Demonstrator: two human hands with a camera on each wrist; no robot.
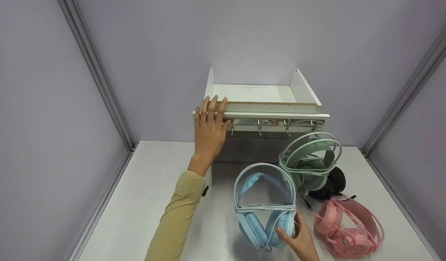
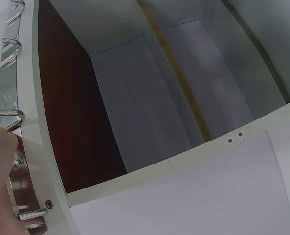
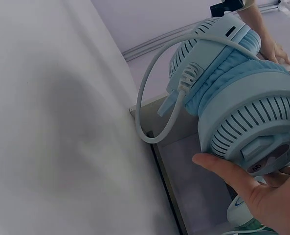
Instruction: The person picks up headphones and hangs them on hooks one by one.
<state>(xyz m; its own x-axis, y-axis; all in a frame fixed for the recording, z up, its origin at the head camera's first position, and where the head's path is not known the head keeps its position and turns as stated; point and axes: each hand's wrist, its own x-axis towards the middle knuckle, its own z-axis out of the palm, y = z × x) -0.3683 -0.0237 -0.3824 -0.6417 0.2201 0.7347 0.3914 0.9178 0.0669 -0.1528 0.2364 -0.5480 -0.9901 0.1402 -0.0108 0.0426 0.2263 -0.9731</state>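
Note:
In the head view my left hand [image 1: 210, 136] lies against the left front of a white shelf [image 1: 262, 116], its fingers extended up over the edge. Its thumb is by the row of metal hooks [image 1: 259, 127], also seen close up in the left wrist view. My right hand [image 1: 302, 237] grips light blue headphones [image 1: 250, 226] by the right ear cup, headband upward, in front of the shelf. Their cable is wrapped across the middle, with a loose loop at the ear cups in the right wrist view. Green headphones [image 1: 309, 146] hang at the right-end hook.
Pink headphones [image 1: 353, 244] with a bundled cable lie on the white table [image 1: 116, 210] at the right. Black headphones [image 1: 337, 179] sit behind the green pair. Grey panel walls [image 1: 165, 54] enclose the back and sides. An open tray section [image 1: 255, 94] tops the shelf.

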